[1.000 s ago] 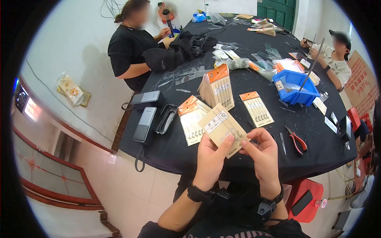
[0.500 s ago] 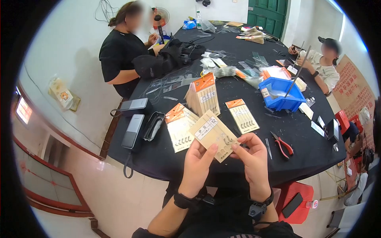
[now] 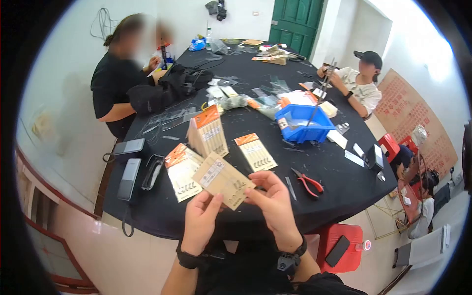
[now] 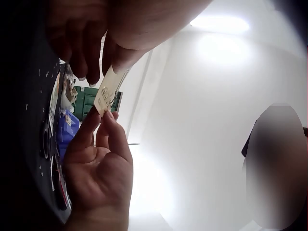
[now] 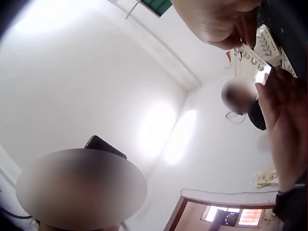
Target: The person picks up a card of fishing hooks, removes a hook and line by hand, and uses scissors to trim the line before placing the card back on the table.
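Note:
Both hands hold a tan cardboard card (image 3: pixel 215 173) with a white printed label and fishing hooks on it, tilted above the near edge of the black table. My left hand (image 3: pixel 200 220) pinches its lower left edge, thumb on the front face. At the lower right corner, beside the hooks, my right hand (image 3: pixel 273 205) pinches with thumb and fingertips. The right wrist view shows the card (image 5: pixel 251 57) nearly edge-on between the hands. Behind it lie orange-topped hook packs (image 3: pixel 180 169), a standing stack of packs (image 3: pixel 208 132) and a single pack (image 3: pixel 256 151).
Tweezers (image 3: pixel 291 189) and red-handled pliers (image 3: pixel 309 183) lie right of the hands. A blue bin (image 3: pixel 305 133) stands beyond them. Power banks (image 3: pixel 129 178) and a black pouch (image 3: pixel 153 173) sit at the left. Two people work across the table; a red stool (image 3: pixel 350 246) is below.
The head view has turned to the right, so the table and hands appear farther left. Both hands keep their hold on the card, whose tilt has shifted slightly.

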A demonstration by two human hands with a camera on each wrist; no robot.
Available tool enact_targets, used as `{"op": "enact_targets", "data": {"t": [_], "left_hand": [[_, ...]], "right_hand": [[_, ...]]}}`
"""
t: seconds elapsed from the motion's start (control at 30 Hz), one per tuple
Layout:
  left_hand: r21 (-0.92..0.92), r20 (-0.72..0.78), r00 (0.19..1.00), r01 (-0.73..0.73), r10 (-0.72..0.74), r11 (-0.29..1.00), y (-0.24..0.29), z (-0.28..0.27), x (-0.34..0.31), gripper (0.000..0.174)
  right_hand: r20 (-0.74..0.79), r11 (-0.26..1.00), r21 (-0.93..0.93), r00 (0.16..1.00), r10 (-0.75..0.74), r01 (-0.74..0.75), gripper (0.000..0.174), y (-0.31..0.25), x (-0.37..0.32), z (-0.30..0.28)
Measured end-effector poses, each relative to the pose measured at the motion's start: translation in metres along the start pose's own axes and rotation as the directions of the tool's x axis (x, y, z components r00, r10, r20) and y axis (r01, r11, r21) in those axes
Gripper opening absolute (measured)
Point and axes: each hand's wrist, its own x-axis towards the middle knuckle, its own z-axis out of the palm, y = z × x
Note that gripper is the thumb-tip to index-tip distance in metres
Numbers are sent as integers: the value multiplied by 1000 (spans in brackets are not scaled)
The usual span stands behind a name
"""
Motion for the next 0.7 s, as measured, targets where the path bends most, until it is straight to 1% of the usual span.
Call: {"op": "enact_targets", "data": {"t": [0.07,0.17,0.2,0.23,0.27,0.3,0.33,0.37,0.4,0.47,0.57,0.6,0.67,0.7], "left_hand": [[2,-9,1000,-13,13,1000,3,0,-2,24],[-6,6,1000,-21,21,1000,6,-6,-8,24],[4,20,1000,-17,17,1000,7,-8,-11,24],[15,35,999,-13,12,1000,8,-11,-14,24],[6,82,997,1,-2,1000,12,-14,-17,24],[49,106,994,-3,-3,999,14,-15,-20,24],[93,128,992,-9,-2,996,16,-17,-24,24],[139,147,989,-19,-2,990,19,-18,-26,24],[86,174,984,10,-25,996,20,-18,-28,25],[73,230,972,24,-40,997,21,-20,-25,26],[57,329,941,57,-73,997,31,-16,-13,29],[64,363,927,72,-90,995,34,-12,-4,29],[61,431,895,98,-115,993,36,-5,19,31],[77,443,889,86,-112,993,33,-3,34,31]], "right_hand": [[61,997,-46,997,57,-54,38,-4,-3,-1],[157,977,-193,980,121,-89,41,-15,-9,-5],[167,963,-250,976,143,-98,44,-22,-13,-6],[196,954,-289,970,141,-80,46,-26,-16,-11],[225,943,-327,964,140,-60,47,-28,-17,-18],[255,931,-363,957,139,-38,49,-31,-19,-25],[264,906,-423,951,161,-36,40,-38,-21,-31],[288,894,-447,946,150,-6,37,-41,-21,-40],[314,882,-470,939,140,25,34,-42,-19,-50],[340,853,-513,935,100,96,29,-50,-14,-63],[388,752,-602,922,-20,269,35,-67,3,-64],[401,748,-591,915,-52,302,45,-67,13,-63],[438,734,-576,894,-94,360,49,-71,36,-56],[457,726,-567,882,-115,389,52,-72,49,-53]]}}
